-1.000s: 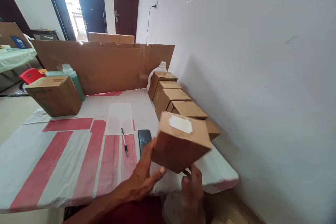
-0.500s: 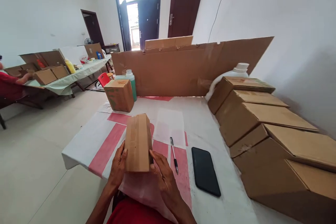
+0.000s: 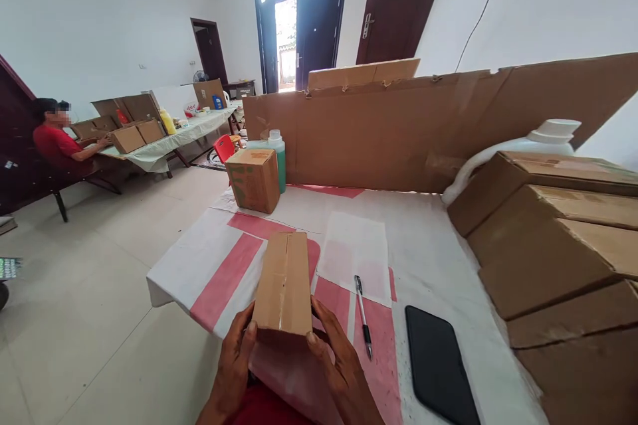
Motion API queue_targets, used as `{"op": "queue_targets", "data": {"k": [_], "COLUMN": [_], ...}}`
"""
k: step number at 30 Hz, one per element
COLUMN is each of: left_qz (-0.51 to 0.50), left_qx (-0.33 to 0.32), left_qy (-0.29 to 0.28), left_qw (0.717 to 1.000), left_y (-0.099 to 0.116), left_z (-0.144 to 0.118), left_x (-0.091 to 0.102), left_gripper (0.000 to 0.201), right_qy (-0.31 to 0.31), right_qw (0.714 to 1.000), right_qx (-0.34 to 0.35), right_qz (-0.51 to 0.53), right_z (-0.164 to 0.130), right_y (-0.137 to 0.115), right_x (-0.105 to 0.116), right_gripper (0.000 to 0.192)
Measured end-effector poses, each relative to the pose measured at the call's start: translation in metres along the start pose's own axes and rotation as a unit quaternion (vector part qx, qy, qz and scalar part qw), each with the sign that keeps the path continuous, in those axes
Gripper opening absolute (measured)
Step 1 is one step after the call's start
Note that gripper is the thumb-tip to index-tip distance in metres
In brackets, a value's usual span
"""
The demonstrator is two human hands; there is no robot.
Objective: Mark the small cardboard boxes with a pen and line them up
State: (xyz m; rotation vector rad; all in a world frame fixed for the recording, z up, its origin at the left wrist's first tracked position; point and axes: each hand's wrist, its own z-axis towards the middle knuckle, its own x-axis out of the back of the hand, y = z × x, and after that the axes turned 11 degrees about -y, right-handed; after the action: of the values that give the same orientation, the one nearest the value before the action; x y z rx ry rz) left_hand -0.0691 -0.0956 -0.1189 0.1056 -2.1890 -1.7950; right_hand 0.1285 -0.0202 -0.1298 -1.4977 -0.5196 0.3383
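Observation:
A small closed cardboard box (image 3: 283,282) is in front of me, with a strip of clear tape along the seam of its top. My left hand (image 3: 236,352) holds its near left corner, thumb on the near edge. On the opposite side my right hand (image 3: 339,355) grips the near right corner, fingers along the side and thumb at the front. The box's underside is hidden. Right of it lie a pen (image 3: 363,319) with a black grip and a sheet of white paper (image 3: 355,249). A black phone (image 3: 441,365) lies further right.
Several cardboard boxes (image 3: 528,252) line the table's right side, by a white jug (image 3: 523,146). A taped box (image 3: 254,179) and a green liquid bottle (image 3: 279,159) stand at the far left corner. A cardboard panel (image 3: 369,139) closes the back. A person (image 3: 60,146) sits at another table.
The view has swung left, so the seated person now shows more fully. My right hand has shifted to the box's near corner, and the box's near end appears slightly lower.

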Motion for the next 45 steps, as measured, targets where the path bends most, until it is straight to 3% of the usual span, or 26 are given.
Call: {"op": "queue_targets", "data": {"k": [3, 7, 11, 15, 20, 26, 32, 38, 42, 45], "left_qz": [-0.005, 0.000, 0.025, 0.014, -0.061, -0.099, -0.081, -0.040, -0.005, 0.035], "left_qx": [-0.046, -0.137, -0.180, -0.178, -0.117, -0.085, -0.049, -0.026, -0.017, -0.031], "left_qy": [0.028, 0.059, 0.090, 0.083, 0.079, 0.032, 0.004, -0.032, -0.081, -0.036], "left_qw": [0.999, 0.989, 0.979, 0.980, 0.988, 0.991, 0.996, 0.998, 0.997, 0.998], "left_y": [0.022, 0.052, 0.065, 0.063, 0.051, 0.036, 0.024, 0.006, -0.005, 0.004], "left_z": [-0.008, 0.002, 0.025, 0.052, 0.092, 0.130, 0.128, 0.094, 0.074, 0.075], "left_x": [0.003, 0.008, 0.006, 0.003, 0.009, 0.002, -0.005, -0.008, -0.003, 0.004], "left_gripper": [0.069, 0.063, 0.060, 0.066, 0.081, 0.077, 0.078, 0.073, 0.068, 0.079], "right_qy": [0.003, 0.013, 0.013, 0.000, -0.030, -0.024, 0.016, 0.024, -0.014, 0.040], "right_qw": [0.999, 0.986, 0.977, 0.977, 0.981, 0.987, 0.984, 0.997, 0.999, 0.996], "right_qx": [0.044, 0.141, 0.176, 0.155, 0.141, 0.104, 0.083, 0.010, -0.027, -0.023], "right_qz": [-0.029, -0.084, -0.123, -0.148, -0.132, -0.117, -0.159, -0.074, -0.043, -0.070], "right_z": [-0.005, 0.008, 0.043, 0.086, 0.128, 0.151, 0.120, 0.062, 0.028, 0.008], "right_y": [-0.023, -0.052, -0.059, -0.049, -0.039, -0.038, -0.044, -0.042, -0.036, -0.025], "right_x": [0.008, 0.021, 0.029, 0.037, 0.044, 0.034, 0.025, 0.004, -0.005, -0.011], "right_gripper": [0.054, 0.049, 0.064, 0.083, 0.073, 0.057, 0.052, 0.092, 0.097, 0.093]}}
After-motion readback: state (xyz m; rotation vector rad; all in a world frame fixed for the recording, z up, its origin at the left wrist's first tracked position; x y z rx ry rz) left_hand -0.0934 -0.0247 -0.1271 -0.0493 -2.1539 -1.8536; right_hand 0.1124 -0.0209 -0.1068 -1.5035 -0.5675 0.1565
